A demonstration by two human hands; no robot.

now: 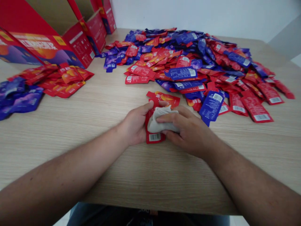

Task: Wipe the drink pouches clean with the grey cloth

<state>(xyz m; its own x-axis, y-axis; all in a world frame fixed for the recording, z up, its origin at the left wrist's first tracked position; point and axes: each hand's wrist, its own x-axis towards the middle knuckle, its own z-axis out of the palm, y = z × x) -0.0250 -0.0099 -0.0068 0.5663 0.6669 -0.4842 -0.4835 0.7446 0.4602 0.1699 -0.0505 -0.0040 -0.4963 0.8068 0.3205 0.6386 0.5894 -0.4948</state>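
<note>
My left hand (137, 124) grips a red sachet (155, 137), its barcode end towards me and my thumb on its upper part. A crumpled white cloth (162, 121) is bunched in my right hand (188, 130), which presses it against the sachet's face. The cloth hides the middle of the sachet. Just beyond my fingers lies another red and orange sachet (170, 99) on the table. To the right of it, a blue sachet (213, 105) sticks out from the near edge of a large mixed pile.
The big heap of red and blue sachets (185, 73) spreads across the back of the wooden table (94, 131). At left are smaller groups of red sachets (68, 80) and blue sachets (22, 97). Open red printed boxes (78, 44) stand behind them, near a white wall (199, 15).
</note>
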